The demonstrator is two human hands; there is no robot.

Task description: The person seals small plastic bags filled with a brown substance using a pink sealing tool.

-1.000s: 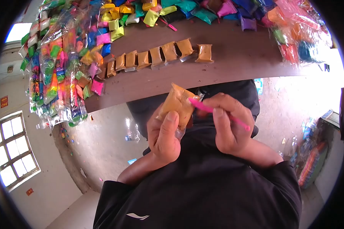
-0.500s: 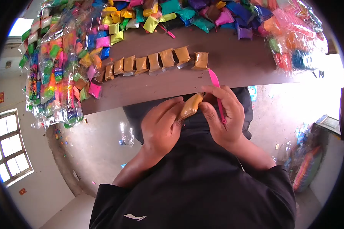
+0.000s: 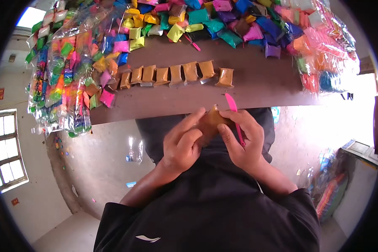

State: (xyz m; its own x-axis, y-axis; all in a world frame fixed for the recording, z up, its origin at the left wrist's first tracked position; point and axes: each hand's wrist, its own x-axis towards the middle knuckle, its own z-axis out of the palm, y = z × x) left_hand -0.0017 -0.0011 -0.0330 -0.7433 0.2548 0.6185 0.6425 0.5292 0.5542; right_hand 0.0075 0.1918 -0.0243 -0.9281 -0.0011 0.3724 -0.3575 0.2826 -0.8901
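Note:
A small brown clay packet (image 3: 213, 121), partly blurred, is held between my two hands over my lap, just off the table's near edge. My left hand (image 3: 181, 147) grips its left side with closed fingers. Thumb and forefinger of my right hand (image 3: 247, 136) pinch its right side. That same hand also keeps a pink plastic knife (image 3: 232, 103) against the palm, blade pointing up toward the table. Beyond, a row of similar brown packets (image 3: 190, 72) lies on the brown table (image 3: 264, 84), one packet (image 3: 225, 77) slightly apart at the right end.
Many colourful packets (image 3: 197, 17) are heaped along the table's far side, with another pink tool (image 3: 193, 43) near them. Clear bags of packets stand at the left (image 3: 67, 80) and right (image 3: 323, 50). Plastic bags (image 3: 329, 185) lie on the floor at right.
The brown packet has turned in my hands, and my left fingers have shifted around it. The pink knife stays in my right hand. The view has tilted slightly, so the table appears lower.

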